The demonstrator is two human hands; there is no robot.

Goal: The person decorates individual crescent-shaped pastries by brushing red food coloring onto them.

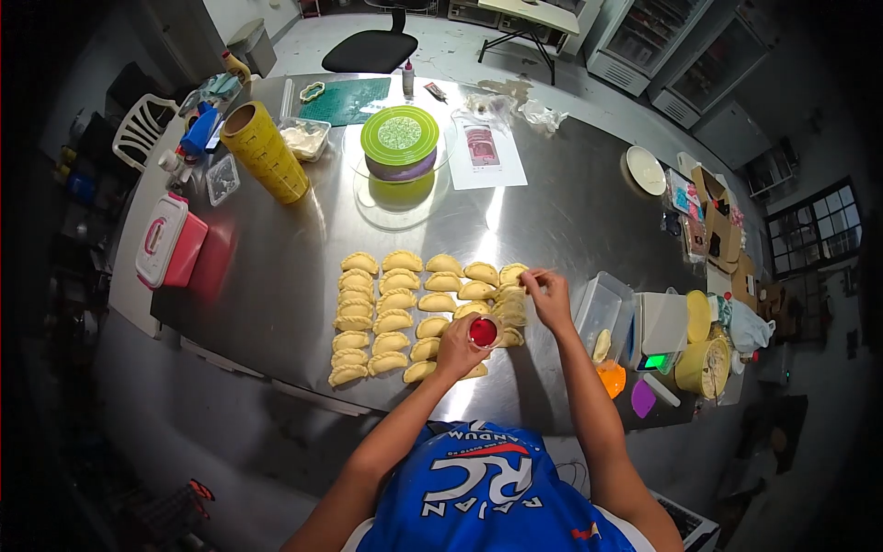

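Several rows of uncooked half-moon pastries with crimped edges [393,320] lie in columns on the steel table. My left hand [456,350] is closed around a small clear cup of red liquid [483,332], held over the lower part of the right-hand columns. My right hand [549,296] is at the upper end of the rightmost column, beside a crimped pastry [512,274]. Its thumb and fingers are pinched together; whatever they hold, if anything, is too small to make out. Pastries just below that hand look blurred, and the cup hides part of some others.
To the right are a clear plastic bin [602,317], a scale with a green display [658,336] and a yellow tub [703,368]. Farther back stand a green-topped turntable [399,138], a large yellow roll [264,152] and a printed sheet [487,152]. A pink lidded box [172,241] sits left.
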